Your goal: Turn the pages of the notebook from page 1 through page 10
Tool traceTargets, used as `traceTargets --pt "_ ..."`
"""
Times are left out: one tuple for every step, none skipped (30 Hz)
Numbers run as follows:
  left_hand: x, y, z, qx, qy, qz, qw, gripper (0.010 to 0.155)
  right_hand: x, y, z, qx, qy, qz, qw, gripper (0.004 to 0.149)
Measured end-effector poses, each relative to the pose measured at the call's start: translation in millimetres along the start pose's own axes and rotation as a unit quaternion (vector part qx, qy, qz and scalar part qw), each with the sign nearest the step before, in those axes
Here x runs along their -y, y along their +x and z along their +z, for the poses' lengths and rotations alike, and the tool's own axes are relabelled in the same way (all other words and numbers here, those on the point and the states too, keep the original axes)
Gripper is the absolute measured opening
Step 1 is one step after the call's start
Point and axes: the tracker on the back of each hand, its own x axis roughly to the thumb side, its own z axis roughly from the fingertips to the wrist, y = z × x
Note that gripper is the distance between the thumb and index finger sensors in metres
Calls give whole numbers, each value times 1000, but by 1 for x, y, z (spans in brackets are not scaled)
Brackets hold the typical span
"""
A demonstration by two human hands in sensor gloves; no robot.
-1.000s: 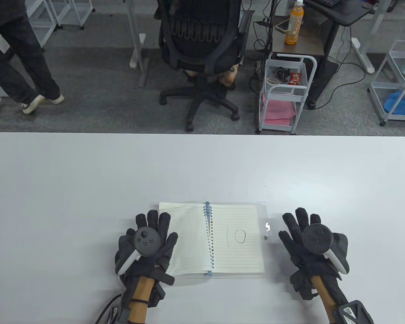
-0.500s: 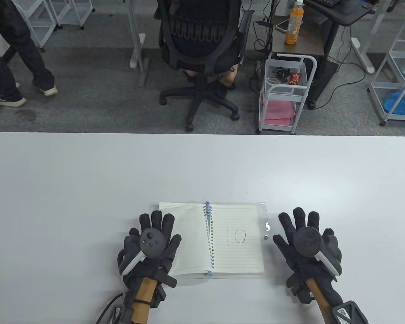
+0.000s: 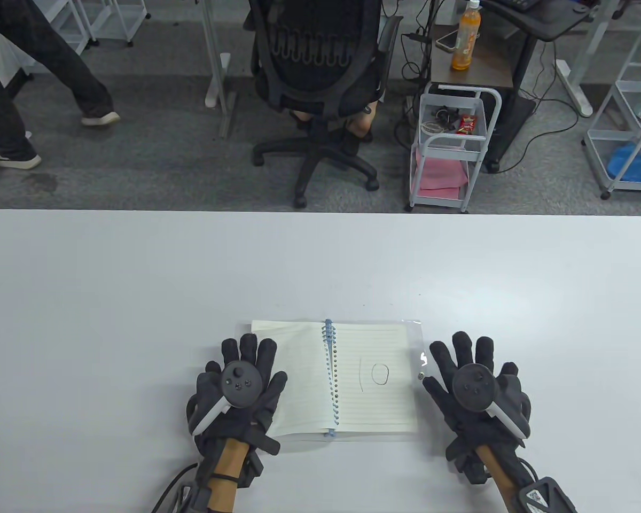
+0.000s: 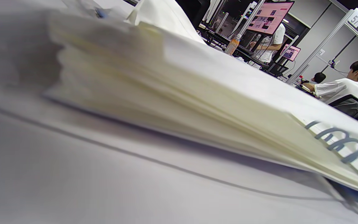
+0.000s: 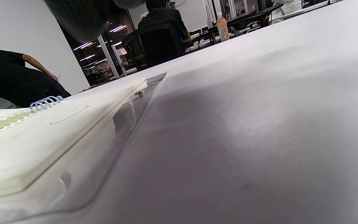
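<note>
A spiral notebook (image 3: pixel 374 342) lies open on the white table (image 3: pixel 139 278), its right page marked "10" (image 3: pixel 374 374). My left hand (image 3: pixel 240 387) lies flat with spread fingers, its fingertips on the left page's outer edge. My right hand (image 3: pixel 473 387) lies flat with spread fingers on the table just right of the notebook's clear cover (image 3: pixel 421 347), holding nothing. The left wrist view shows the stacked page edges (image 4: pixel 179 102) close up. The right wrist view shows the right page (image 5: pixel 42 137) and clear cover (image 5: pixel 126 121).
The notebook sits near the table's front edge. Beyond the far edge stand an office chair (image 3: pixel 320 80), a small white cart (image 3: pixel 451 155) and a side desk with an orange bottle (image 3: pixel 467 37). A person (image 3: pixel 10 80) walks at the far left.
My right hand has slid left toward the notebook's right edge. My left hand shifted slightly right and then stayed. The person at the back has walked on.
</note>
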Motion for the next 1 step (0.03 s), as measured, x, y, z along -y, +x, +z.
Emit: traceTargets --pt "0 0 0 0 0 1 1000 70 0 0 0 -1 0 1 1000 62"
